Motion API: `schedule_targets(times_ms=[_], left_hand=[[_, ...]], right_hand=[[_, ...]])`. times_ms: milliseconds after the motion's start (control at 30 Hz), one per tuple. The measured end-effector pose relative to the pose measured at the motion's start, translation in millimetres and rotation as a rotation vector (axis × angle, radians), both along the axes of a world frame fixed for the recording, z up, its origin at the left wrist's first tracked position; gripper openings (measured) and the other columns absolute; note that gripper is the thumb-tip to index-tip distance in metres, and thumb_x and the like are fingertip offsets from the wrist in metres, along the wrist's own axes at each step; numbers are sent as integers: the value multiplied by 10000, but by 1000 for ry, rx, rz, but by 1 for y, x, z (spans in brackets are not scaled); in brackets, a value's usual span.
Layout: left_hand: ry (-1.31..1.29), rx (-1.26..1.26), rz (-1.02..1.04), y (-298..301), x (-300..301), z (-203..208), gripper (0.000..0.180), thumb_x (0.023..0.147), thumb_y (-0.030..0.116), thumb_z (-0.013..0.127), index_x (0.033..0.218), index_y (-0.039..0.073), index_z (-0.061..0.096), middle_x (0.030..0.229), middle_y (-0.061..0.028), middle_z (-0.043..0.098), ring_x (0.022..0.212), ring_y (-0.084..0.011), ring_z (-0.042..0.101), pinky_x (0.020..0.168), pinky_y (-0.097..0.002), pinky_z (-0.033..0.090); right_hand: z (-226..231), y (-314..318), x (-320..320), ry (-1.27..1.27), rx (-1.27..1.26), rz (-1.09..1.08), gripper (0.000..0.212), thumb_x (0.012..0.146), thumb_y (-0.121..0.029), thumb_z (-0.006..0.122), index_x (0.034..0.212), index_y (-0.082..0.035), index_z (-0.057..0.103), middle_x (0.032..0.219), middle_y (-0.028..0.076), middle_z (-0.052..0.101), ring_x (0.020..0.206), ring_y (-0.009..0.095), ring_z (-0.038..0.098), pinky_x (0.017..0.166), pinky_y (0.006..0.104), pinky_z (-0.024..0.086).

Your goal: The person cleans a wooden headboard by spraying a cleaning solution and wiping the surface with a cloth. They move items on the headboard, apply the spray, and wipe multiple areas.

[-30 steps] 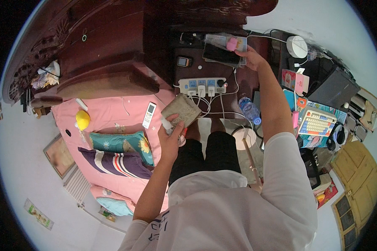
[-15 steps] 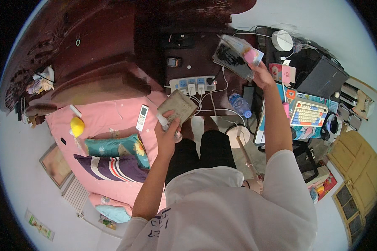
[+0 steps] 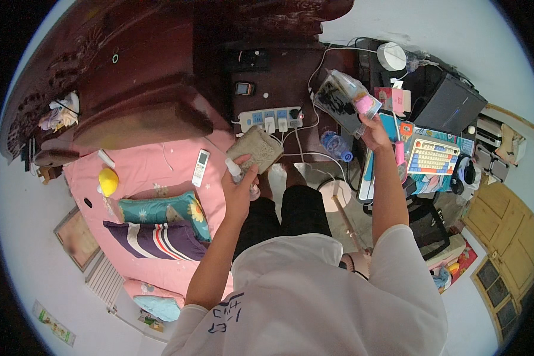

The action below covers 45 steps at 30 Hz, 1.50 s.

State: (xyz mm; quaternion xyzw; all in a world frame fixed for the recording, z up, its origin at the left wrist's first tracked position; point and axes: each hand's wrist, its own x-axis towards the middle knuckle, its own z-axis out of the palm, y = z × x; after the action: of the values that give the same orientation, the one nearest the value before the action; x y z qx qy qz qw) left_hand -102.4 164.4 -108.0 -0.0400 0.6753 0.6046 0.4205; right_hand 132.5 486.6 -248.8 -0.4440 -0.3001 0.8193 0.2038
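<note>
A cloth (image 3: 256, 148) in my left hand (image 3: 238, 193), a dark flat thing (image 3: 336, 102) in my right hand (image 3: 375, 133)

My white shirt (image 3: 291, 291) has dark blue writing on its left side. A red and pink box (image 3: 401, 105) over to the right has small marks, too tiny for me to read. The print on the clear bag (image 3: 353, 88) is too blurry to read.

My left hand is wrapped around two things. The cloth sticks out past my fingers, and a small clear bottle with a white top (image 3: 234, 170) is tucked in beside it. My right hand grips the near end of the dark flat thing and the clear bag together. The bag lies on top of it, with something pink showing through. My two hands are well apart, one on each side of my legs.

The cloth is grey-brown, folded into a thick square, and it looks bumpy. The dark flat thing is black, shiny and shaped like a big card. The bag is thin, crinkly plastic. Between my hands is a smooth, dark red wood table (image 3: 291, 74). On it are a long white power strip (image 3: 246, 123) with plugs in it and a square watch (image 3: 244, 88). A see-through blue bottle (image 3: 336, 145) is near my right hand. To my left is a bed (image 3: 175, 163) with a soft pink sheet, and a white remote (image 3: 201, 168) lies on it
</note>
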Motion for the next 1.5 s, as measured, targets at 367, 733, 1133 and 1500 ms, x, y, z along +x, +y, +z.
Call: schedule_targets(times_ms=[367, 733, 1133, 1500], left_hand=[[-32, 11, 9, -12, 7, -3, 321, 903, 123, 701, 1178, 13, 578, 765, -2, 574, 627, -73, 528, 535, -211, 406], [-26, 34, -1, -8, 10, -6, 316, 899, 103, 693, 1182, 12, 587, 788, -6, 583, 639, -74, 529, 554, -212, 412], [-63, 55, 2, -10, 3, -1, 317, 904, 102, 691, 1190, 12, 589, 778, 1, 582, 631, -63, 522, 543, -203, 402], [-91, 43, -37, -11, 1, -1, 316, 904, 110, 692, 1186, 13, 588, 783, -1, 591, 638, -64, 530, 553, -208, 408]], right_hand=[[-5, -3, -12, -47, -59, -10, 463, 880, -94, 706, 1306, -98, 525, 1202, 32, 617, 1098, 212, 599, 922, 415, 484], [-7, -8, -10, -63, -72, -14, 456, 869, -68, 709, 1289, -89, 532, 1183, 30, 628, 1085, 214, 609, 918, 400, 492], [-16, -20, -14, -99, -107, -67, 455, 878, -57, 697, 1296, -125, 530, 1188, 11, 617, 1093, 199, 597, 934, 406, 482], [-44, -16, -12, -147, -14, -46, 449, 880, -79, 704, 1294, -133, 538, 1203, 7, 614, 1106, 200, 588, 927, 399, 475]])
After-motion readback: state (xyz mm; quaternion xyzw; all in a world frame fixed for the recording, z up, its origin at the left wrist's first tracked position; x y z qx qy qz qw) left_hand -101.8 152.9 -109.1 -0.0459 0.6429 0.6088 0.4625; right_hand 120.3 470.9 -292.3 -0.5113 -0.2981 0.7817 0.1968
